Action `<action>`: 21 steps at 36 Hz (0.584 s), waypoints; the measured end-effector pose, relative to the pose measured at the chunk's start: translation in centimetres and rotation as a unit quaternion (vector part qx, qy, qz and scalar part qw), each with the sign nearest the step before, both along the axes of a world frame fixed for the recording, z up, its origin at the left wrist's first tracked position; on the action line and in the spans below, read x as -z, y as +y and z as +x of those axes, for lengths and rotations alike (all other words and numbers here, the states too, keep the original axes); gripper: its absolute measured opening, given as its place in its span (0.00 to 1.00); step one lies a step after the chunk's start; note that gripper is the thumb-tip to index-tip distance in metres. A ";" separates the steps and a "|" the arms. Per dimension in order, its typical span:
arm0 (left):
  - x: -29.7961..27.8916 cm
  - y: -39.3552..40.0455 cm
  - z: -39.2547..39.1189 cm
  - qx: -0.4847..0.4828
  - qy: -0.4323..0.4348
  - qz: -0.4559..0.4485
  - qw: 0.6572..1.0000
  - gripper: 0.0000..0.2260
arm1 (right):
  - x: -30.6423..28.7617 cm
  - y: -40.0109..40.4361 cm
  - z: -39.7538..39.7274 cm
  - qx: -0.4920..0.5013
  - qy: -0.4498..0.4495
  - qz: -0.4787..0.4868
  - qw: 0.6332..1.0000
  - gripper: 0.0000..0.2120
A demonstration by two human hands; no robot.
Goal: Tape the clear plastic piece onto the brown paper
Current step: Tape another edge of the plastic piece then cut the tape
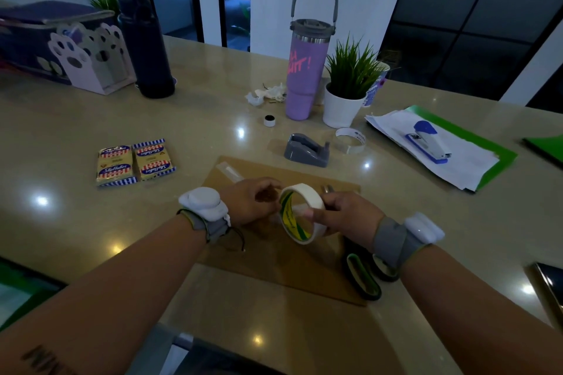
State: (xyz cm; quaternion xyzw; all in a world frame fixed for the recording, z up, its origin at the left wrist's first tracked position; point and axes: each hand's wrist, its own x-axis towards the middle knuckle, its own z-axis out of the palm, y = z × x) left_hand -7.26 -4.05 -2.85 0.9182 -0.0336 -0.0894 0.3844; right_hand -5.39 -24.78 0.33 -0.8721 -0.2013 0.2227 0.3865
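A sheet of brown paper lies flat on the beige table in front of me. A clear plastic piece rests on its far left corner. Both hands hover over the middle of the paper and hold a white tape roll with a yellow and green core, tilted on edge. My right hand grips the roll's right rim. My left hand pinches at the roll's left rim; its fingertips are partly hidden behind the roll.
A grey tape dispenser and a clear tape ring sit just beyond the paper. Two dark tape rolls lie at its right edge. Cracker packs, a purple tumbler, a potted plant and a stapler on papers surround them.
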 end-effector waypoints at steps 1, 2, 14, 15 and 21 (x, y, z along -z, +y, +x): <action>-0.1 -0.1 0.0 0.004 -0.003 0.003 1.000 0.18 | 0.0 0.0 0.0 0.002 -0.003 -0.004 1.000 0.18; -0.1 -0.2 -0.1 0.008 -0.005 0.001 1.000 0.18 | 0.0 0.1 0.1 0.002 -0.003 -0.005 1.000 0.18; -0.6 -1.2 0.5 -0.074 -0.094 0.029 0.992 0.07 | 0.5 -1.0 0.3 0.032 -0.058 0.000 0.998 0.12; -0.5 -1.1 0.5 -0.075 -0.095 0.031 0.992 0.07 | 0.6 -1.6 0.4 0.037 -0.070 -0.023 0.997 0.12; -0.4 -0.9 0.3 -0.080 -0.104 0.030 0.991 0.05 | 1.8 -5.2 1.2 0.036 -0.083 -0.164 0.982 0.17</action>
